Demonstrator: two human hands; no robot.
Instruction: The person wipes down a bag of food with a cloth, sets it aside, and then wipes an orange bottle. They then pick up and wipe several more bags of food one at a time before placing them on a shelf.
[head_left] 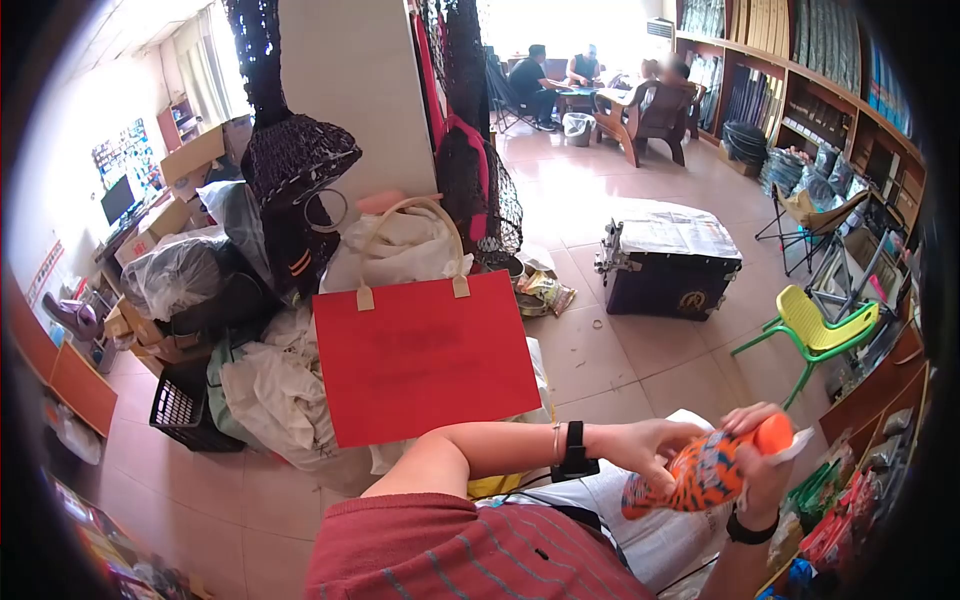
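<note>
Observed: left hand (655, 452) bent round the left part of an orange striped container (703, 470), fingers curled over it and thumb pressed against its side. Right hand (762, 475) closed about the other end, just beside the orange cap (773, 434), fingers across the top, thumb on the near face. Exact contact under both palms: cannot tell.

Container lies tilted, cap toward the right, in the near right of the scene, above white sheeting (600, 497). Something white shows past the cap; nature unclear.

Handling (judged): probably light; the patterned skin looks smooth, may slip, and could give a little if squeezed. Not evidently fragile. Best hold: round the thick middle, thumb opposed to fingers; cap a poor place to bear the weight, in case it is loose.

Further out, left: red bag (425, 365) with pale loop handles, against heaped pale cloth (275, 385); black crate (188, 408) beyond that. Far from the hands, dark case (655, 285) with a silvery cover; right of it, yellow-green chair (822, 322). Near right edge: coloured packets (845, 515). Far: seated people (535, 85) at a low table.
</note>
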